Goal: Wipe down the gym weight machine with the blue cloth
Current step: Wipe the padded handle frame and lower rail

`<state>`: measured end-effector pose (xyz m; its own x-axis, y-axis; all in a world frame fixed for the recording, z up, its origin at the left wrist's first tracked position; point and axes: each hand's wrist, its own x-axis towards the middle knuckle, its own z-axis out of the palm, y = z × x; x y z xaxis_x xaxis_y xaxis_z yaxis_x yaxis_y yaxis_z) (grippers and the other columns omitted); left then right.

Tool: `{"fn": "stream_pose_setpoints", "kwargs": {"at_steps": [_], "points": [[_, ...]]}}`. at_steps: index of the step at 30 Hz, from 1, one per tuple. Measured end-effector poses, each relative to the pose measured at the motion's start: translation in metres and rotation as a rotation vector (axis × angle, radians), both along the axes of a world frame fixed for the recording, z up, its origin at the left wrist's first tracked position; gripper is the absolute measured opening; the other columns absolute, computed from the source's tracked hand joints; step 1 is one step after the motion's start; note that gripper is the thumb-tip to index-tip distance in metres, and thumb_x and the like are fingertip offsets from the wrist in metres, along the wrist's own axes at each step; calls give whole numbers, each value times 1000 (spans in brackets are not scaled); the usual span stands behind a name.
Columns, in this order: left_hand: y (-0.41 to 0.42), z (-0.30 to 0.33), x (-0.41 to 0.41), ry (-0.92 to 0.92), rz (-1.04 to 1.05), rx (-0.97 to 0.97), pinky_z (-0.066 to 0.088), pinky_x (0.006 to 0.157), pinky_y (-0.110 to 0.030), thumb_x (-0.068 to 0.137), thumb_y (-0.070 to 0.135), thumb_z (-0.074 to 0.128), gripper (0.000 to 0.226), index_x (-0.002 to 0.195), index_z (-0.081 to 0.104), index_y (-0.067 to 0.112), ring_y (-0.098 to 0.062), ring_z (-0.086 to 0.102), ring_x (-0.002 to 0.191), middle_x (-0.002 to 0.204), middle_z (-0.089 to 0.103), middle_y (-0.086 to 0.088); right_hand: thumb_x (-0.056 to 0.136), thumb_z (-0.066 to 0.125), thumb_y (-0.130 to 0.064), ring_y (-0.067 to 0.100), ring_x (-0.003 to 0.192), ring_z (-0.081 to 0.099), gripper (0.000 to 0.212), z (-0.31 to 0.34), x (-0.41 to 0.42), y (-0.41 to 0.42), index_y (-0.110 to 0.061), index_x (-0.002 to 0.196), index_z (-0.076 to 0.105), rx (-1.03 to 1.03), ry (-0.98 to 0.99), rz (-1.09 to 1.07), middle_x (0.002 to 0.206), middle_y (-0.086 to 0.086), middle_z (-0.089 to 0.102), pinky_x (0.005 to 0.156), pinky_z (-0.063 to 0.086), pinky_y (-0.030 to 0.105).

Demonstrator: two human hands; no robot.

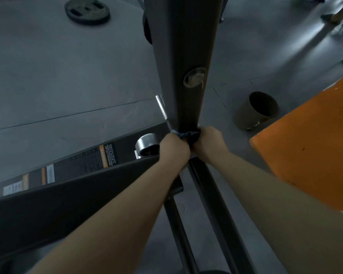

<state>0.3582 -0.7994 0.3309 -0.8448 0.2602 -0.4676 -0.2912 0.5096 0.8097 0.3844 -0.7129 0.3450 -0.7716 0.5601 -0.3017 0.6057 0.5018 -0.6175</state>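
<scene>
Dim indoor scene with a cool grey cast. Pale streaks of glare lie on the floor [315, 36] at upper right, indicating light from that side. The dark machine upright [184, 56] shows little surface detail; its metal disc [194, 77] and the chrome cylinder [147, 144] catch small highlights. Wide-angle distortion bends straight lines toward the edges. The whole picture is soft, and the label print [107, 157] is only partly legible. The orange surface [315, 145] is the one saturated colour.
</scene>
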Motion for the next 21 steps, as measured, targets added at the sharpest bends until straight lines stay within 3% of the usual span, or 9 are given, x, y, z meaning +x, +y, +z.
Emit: {"fn": "stream_pose_setpoints", "kwargs": {"at_steps": [4, 5, 7, 9, 12, 14, 17, 19, 21], "points": [[-4, 5, -4, 109, -114, -133, 41, 72, -31, 92, 5, 44, 23, 103, 61, -6, -33, 60, 96, 103, 65, -23, 83, 67, -15, 3, 52, 43, 30, -1, 5, 1, -5, 111, 60, 67, -14, 122, 71, -3, 56, 35, 30, 2], [-6, 6, -3, 145, -112, -153, 36, 65, -26, 92, 6, 44, 23, 101, 62, -5, -29, 60, 91, 102, 65, -21, 83, 68, -16, 1, 51, 42, 30, -3, 6, -1, -5, 110, 61, 77, 15, 116, 69, -5, 55, 36, 30, 2], [-10, 8, 3, 216, -94, -183, 28, 59, -18, 93, 8, 45, 23, 101, 63, -3, -20, 53, 79, 100, 65, -17, 87, 65, -17, 7, 60, 48, 28, -8, 12, -5, -4, 112, 62, 189, 77, 92, 85, 4, 66, 42, 32, -1], [-10, 8, 12, 252, -82, -171, 30, 60, -17, 96, 10, 43, 23, 104, 62, 1, -16, 51, 75, 101, 65, -14, 94, 56, -17, 8, 61, 43, 25, -10, 21, -9, 0, 110, 63, 296, 107, 68, 95, 14, 68, 51, 34, 0], [0, 10, 23, 210, -85, -157, 35, 67, -18, 99, 10, 37, 28, 122, 51, 1, -22, 59, 96, 113, 61, -13, 98, 45, -19, 14, 61, 42, 28, -8, 35, -12, 0, 112, 61, 424, 100, 112, 93, 16, 68, 53, 36, 10], [4, 8, 19, 120, -50, -94, 45, 81, -26, 98, 10, 39, 28, 122, 49, 0, -28, 59, 105, 115, 60, -16, 99, 42, -19, 11, 65, 37, 29, -9, 32, -11, -5, 120, 57, 464, 51, 143, 96, 12, 67, 53, 35, 9], [3, 3, 5, 5, 59, 23, 50, 89, -39, 94, 11, 47, 22, 109, 58, -1, -35, 60, 103, 110, 63, -22, 94, 49, -14, 8, 67, 37, 33, -10, 15, -5, -10, 127, 52, 273, 22, 138, 103, 10, 66, 49, 33, -2], [2, -3, 3, 21, 69, 5, 49, 77, -29, 93, 12, 50, 21, 105, 61, -2, -32, 61, 95, 105, 64, -20, 90, 56, -11, 8, 60, 40, 30, -7, 7, 2, -6, 119, 58, 146, -32, 129, 94, 11, 66, 37, 31, 2], [1, -5, 7, 50, 82, 7, 40, 58, -19, 95, 13, 49, 20, 104, 60, -1, -21, 57, 82, 98, 63, -15, 87, 59, -8, 4, 51, 42, 25, -5, 3, 6, -6, 112, 60, 66, -70, 134, 72, 2, 58, 30, 29, 5]]}}
